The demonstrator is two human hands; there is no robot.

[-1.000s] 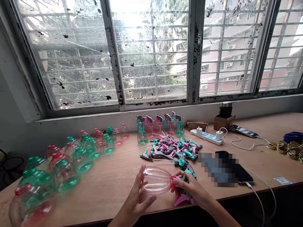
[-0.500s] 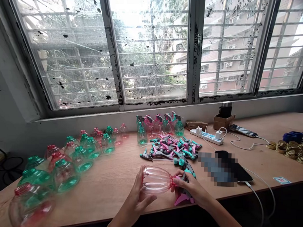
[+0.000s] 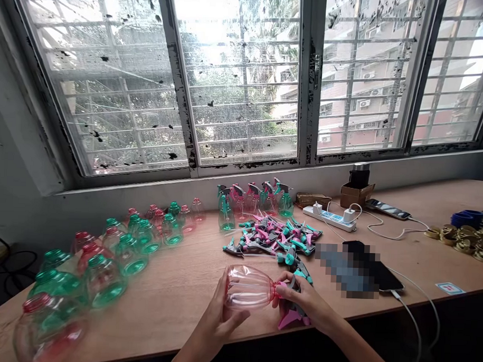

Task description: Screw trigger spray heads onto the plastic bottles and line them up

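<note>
A clear pink spray bottle (image 3: 249,288) lies sideways in the air over the table's front edge, its neck pointing right. My left hand (image 3: 220,307) is wrapped around the base of the bottle, thumb below it. At the neck, my right hand (image 3: 296,296) grips a pink and grey trigger spray head (image 3: 294,316), its fingers closed at the collar. The head meets the bottle's mouth; how far it is screwed on cannot be seen. Just behind lies a pile of loose pink, teal and grey spray heads (image 3: 271,236).
Several open green and pink bottles (image 3: 105,282) stand along the left. Bottles with heads fitted (image 3: 226,212) stand by the wall. To the right are a power strip (image 3: 331,218), a phone (image 3: 381,273) on a cable, and gold-coloured parts (image 3: 455,236).
The bottle has turned slightly about its long axis between my hands. Both hands stay in nearly the same place.
</note>
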